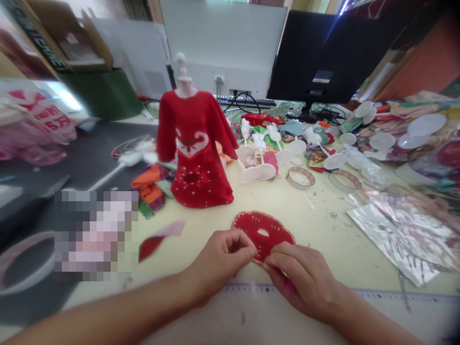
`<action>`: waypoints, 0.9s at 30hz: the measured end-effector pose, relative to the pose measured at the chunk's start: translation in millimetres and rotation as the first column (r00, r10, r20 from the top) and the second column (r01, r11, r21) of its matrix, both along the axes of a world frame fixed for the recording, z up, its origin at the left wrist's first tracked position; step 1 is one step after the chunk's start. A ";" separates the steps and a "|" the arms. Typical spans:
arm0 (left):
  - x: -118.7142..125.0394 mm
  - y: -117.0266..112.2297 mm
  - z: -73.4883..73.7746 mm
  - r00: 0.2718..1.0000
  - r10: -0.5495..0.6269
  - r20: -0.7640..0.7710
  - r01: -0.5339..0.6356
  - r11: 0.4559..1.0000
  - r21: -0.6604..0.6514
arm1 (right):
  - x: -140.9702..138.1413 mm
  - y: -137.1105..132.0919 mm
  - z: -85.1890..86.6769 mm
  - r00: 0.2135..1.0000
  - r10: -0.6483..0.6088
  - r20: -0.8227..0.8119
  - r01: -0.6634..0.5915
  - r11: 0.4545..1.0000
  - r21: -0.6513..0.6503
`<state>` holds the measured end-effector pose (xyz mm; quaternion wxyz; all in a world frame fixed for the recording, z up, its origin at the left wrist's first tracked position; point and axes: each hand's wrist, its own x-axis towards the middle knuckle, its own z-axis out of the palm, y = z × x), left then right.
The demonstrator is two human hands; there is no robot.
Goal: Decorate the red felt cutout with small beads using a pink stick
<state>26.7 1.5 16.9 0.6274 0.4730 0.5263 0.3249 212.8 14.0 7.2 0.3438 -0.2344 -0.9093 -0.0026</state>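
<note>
A small red fabric piece [247, 224] with a gold trimmed edge, pale stitched marks and a white spot in its middle lies on the table. My left hand [224, 254] pinches at its near edge, thumb and forefinger together. On the near right edge, my right hand [305, 275] is closed with its fingertips on the trim. Something pink-purple [288, 286] shows under the right hand's curled fingers; its kind is unclear. Behind, a small red dress [201, 177] with white decoration hangs on a miniature white dress form [182, 72].
A long ruler [381, 295] lies along the front. Tape rolls [301, 178], small white stands [264, 171] and fabric scraps crowd the back. To the right lies a silvery plastic sheet [398, 235]; orange cloth [149, 178] lies left. Two monitors [323, 57] stand behind.
</note>
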 end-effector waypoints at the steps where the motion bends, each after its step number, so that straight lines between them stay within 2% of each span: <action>1: 0.0 0.6 -0.2 1.000 -0.004 -0.007 0.004 1.000 -0.025 | 1.2 1.1 0.8 1.000 -0.002 -0.012 0.003 1.000 0.009; 4: 0.6 0.3 -2.8 0.998 -0.057 -0.042 0.053 0.996 -0.077 | 5.4 5.2 2.8 0.999 -0.033 -0.043 0.034 0.999 0.035; 6: 1.0 -2.5 -5.2 0.980 -0.183 -0.071 0.179 0.982 -0.058 | 8.1 7.4 3.7 0.997 -0.055 -0.050 0.057 0.998 0.039; 9: 1.2 -9.9 -7.5 0.905 -0.409 -0.121 0.408 0.912 -0.027 | 10.6 8.6 4.0 0.997 -0.062 -0.046 0.064 0.997 0.041; 12: 0.8 -14.9 -7.2 0.873 -0.472 -0.123 0.470 0.881 -0.046 | 11.1 7.8 3.1 0.998 -0.046 -0.042 0.048 0.997 0.060; 15: 0.4 -12.8 -6.3 0.897 -0.437 -0.070 0.432 0.899 -0.077 | 10.8 6.7 1.6 0.999 -0.034 -0.039 0.037 0.997 0.073; 20: 1.8 -4.9 -2.6 0.977 -0.204 0.069 0.212 0.968 -0.138 | 10.8 5.8 0.1 1.000 -0.011 -0.001 0.011 0.998 0.055; 23: 1.9 -4.1 2.1 0.977 -0.088 0.192 0.120 0.979 -0.163 | 10.5 5.1 0.4 0.999 -0.004 0.035 0.003 0.999 0.047; 27: 0.7 -5.4 5.0 0.967 -0.023 0.255 0.073 0.979 -0.188 | 10.1 5.2 1.1 0.999 -0.027 0.025 0.024 0.996 0.085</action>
